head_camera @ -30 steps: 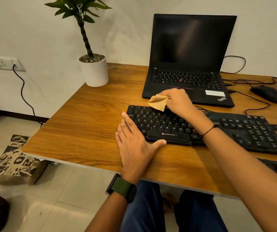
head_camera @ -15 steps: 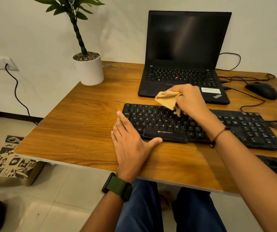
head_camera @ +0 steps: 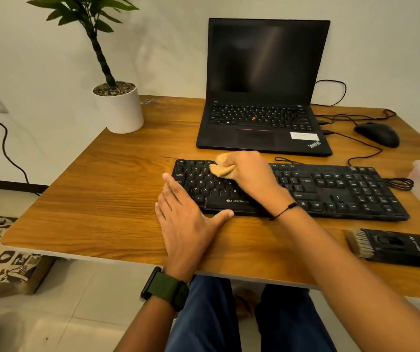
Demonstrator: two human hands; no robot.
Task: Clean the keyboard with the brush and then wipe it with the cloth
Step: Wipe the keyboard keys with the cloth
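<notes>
A black keyboard (head_camera: pixel 305 189) is laid across the table (head_camera: pixel 102 199). A tan cloth (head_camera: pixel 220 168) is bunched in the right hand (head_camera: pixel 250 174) — fingers curled shut around it — and pressed on the upper-left keys. The left hand (head_camera: pixel 186 219) is laid flat, fingers together, thumb spread — touching the keyboard's near-left corner.

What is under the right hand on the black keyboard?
The right hand presses a bunched tan cloth on the upper key rows of the keyboard. The keys under the hand and cloth are covered, so their state cannot be seen.
</notes>
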